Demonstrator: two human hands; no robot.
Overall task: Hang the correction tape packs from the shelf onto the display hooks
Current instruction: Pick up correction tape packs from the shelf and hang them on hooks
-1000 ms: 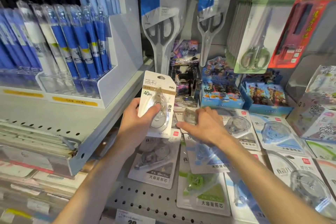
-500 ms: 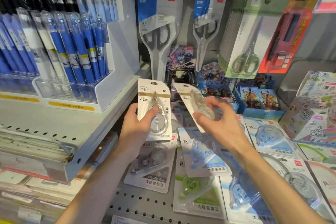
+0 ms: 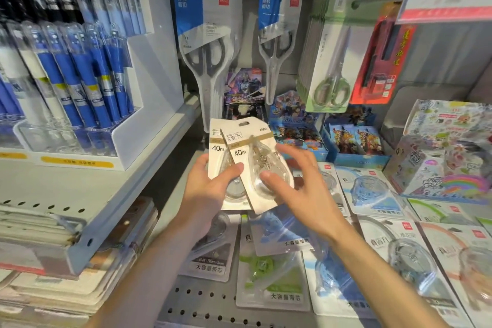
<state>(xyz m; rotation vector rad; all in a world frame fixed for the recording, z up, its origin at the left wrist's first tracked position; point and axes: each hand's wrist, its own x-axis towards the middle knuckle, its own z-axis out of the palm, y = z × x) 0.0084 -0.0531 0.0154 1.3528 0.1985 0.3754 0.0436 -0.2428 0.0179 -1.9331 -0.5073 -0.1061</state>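
My left hand [image 3: 207, 192] grips a white carded correction tape pack [image 3: 217, 157], thumb across its front. My right hand [image 3: 295, 186] pinches a second white carded pack [image 3: 255, 165], overlapping the first. Both hover above the grey perforated shelf [image 3: 202, 301], near its rear edge, over more packs.

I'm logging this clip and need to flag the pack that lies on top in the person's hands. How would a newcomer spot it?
Start at the two grey-handled scissors packs hanging at centre; just below, both hands hold two white 40m correction tape cards. The front card lies tilted across the rear card, with the right hand on its clear blister. It alone shows its whole hang hole and gold band.
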